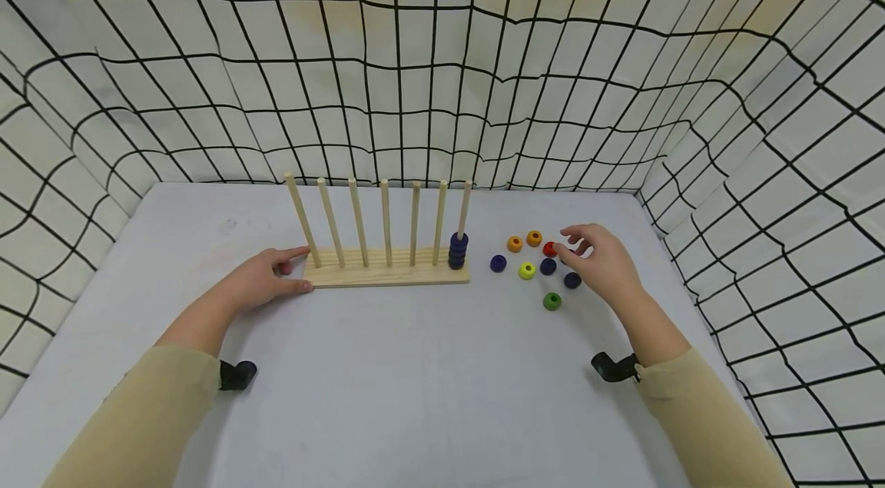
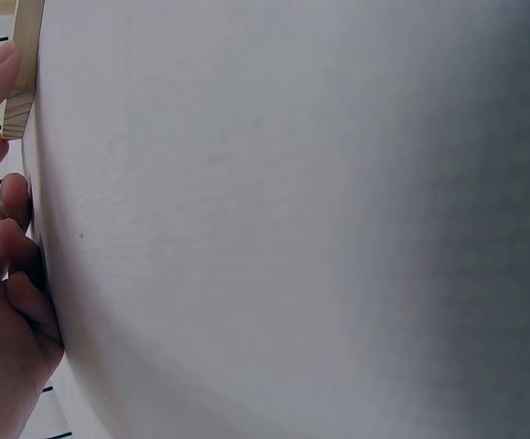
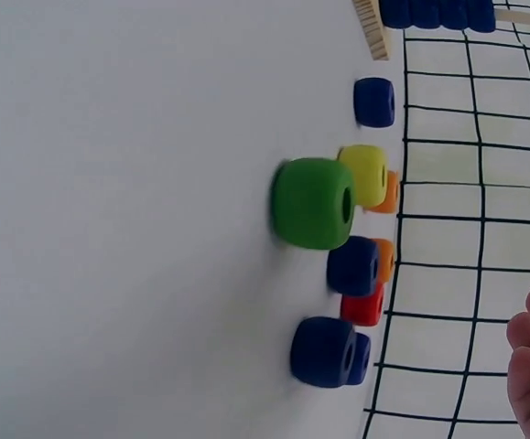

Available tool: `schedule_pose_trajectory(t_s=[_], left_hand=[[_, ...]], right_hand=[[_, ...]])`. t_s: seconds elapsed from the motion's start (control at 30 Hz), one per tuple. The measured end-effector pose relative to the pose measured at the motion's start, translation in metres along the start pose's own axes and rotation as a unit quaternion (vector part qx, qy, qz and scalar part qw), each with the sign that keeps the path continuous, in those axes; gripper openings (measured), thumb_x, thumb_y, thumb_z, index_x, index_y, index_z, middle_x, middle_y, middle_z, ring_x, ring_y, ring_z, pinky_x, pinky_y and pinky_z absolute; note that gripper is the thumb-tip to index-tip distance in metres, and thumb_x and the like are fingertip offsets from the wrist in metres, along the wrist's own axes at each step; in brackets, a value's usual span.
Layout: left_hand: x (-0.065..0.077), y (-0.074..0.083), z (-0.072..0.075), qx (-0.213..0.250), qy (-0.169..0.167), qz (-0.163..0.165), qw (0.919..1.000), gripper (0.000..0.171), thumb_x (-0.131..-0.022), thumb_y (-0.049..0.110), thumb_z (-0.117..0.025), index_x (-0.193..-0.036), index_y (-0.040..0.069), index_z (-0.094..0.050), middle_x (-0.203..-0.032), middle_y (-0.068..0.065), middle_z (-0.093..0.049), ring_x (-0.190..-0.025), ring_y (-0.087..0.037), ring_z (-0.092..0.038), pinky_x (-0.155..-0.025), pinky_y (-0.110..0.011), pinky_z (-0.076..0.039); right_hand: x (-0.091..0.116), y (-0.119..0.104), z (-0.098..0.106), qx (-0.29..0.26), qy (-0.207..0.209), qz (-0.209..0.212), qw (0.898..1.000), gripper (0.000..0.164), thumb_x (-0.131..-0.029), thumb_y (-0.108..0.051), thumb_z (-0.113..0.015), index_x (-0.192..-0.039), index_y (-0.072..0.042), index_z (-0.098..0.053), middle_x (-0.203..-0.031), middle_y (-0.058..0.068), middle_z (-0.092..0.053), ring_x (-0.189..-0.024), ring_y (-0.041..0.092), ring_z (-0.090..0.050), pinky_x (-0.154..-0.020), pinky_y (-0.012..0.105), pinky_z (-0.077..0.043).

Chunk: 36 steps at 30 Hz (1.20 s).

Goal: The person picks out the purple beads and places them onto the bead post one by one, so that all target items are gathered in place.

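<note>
A wooden peg rack (image 1: 387,275) with several upright pegs stands on the table. Dark blue beads (image 1: 458,251) are stacked on its rightmost peg. At the rack's left end my left hand (image 1: 266,278) holds the base, thumb at the front edge and index finger farther back. My right hand (image 1: 603,261) hovers over loose beads with bent fingers and nothing between them. Closest to its fingertips lies a red bead (image 1: 549,249). Around it are a yellow bead (image 1: 527,270), a green bead (image 3: 312,203), an orange bead (image 1: 515,244) and dark blue beads (image 3: 322,352).
The white table (image 1: 415,380) reaches back to a black net (image 1: 429,111) hung before pale walls on the far side and both flanks. A black wrist camera (image 1: 238,376) sits at the left cuff, and another black camera (image 1: 613,367) at the right cuff.
</note>
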<state>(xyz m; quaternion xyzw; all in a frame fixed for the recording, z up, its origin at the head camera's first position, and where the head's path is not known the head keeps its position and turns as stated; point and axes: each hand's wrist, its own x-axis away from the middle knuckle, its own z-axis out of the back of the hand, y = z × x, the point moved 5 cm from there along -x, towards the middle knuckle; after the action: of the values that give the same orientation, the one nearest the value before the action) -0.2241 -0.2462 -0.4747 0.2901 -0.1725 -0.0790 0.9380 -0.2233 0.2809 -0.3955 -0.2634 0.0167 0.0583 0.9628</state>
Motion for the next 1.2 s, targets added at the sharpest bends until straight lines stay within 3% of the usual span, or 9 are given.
schedule_pose_trajectory(t_s=[0.5, 1.2], left_hand=[[-0.002, -0.001, -0.003, 0.001, 0.0, 0.005, 1.0, 0.086, -0.085, 0.048, -0.075, -0.152, 0.008, -0.039, -0.1, -0.011, -0.043, -0.093, -0.026, -0.042, -0.076, -0.04, -0.033], [0.0, -0.001, -0.001, 0.001, -0.003, 0.011, 0.9999, 0.085, -0.085, 0.048, -0.075, -0.152, 0.01, -0.039, -0.101, -0.011, -0.043, -0.093, -0.026, -0.042, -0.076, -0.041, -0.033]], right_hand=[[0.016, 0.033, -0.005, 0.036, -0.022, -0.017, 0.999, 0.044, -0.096, -0.038, -0.064, -0.128, -0.008, -0.064, -0.113, 0.011, -0.06, -0.097, 0.027, -0.057, -0.073, 0.038, -0.047], [0.021, 0.054, -0.017, 0.066, -0.077, -0.023, 0.995, 0.042, -0.093, -0.035, -0.068, -0.125, -0.007, -0.065, -0.11, 0.014, -0.062, -0.088, 0.025, -0.056, -0.067, 0.035, -0.045]])
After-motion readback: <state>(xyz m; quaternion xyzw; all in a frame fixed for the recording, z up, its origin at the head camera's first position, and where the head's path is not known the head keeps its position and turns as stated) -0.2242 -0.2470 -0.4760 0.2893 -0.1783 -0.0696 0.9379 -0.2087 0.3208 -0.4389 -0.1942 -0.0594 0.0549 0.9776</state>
